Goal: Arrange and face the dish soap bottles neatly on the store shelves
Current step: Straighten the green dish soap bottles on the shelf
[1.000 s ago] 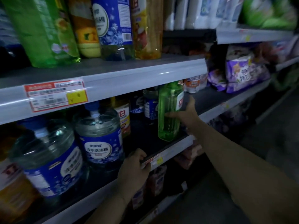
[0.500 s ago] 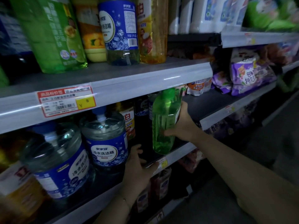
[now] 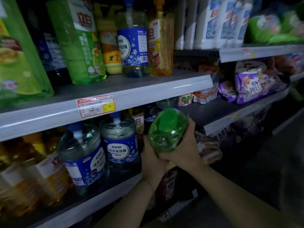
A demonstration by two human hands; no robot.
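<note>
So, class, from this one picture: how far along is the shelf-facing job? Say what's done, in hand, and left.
Done: the blue-labelled jugs on the middle shelf stand upright, labels forward. In hand: the green bottle is off the shelf, tilted end-on to the camera, gripped by the left hand and right hand. Left: shelving it upright, label out; the blurred yellow bottles at far left cannot be judged.

One green dish soap bottle (image 3: pixel 167 130), tipped. Upper shelf (image 3: pixel 131 96): one large green container (image 3: pixel 19 63), one tall green bottle (image 3: pixel 79 46), one small yellow bottle (image 3: pixel 110 51), one blue-labelled clear bottle (image 3: pixel 134 46), one amber bottle (image 3: pixel 162 46). Lower shelf (image 3: pixel 218 125): two blue-labelled clear jugs (image 3: pixel 120 142). One red-bordered price tag (image 3: pixel 96 106).
</note>
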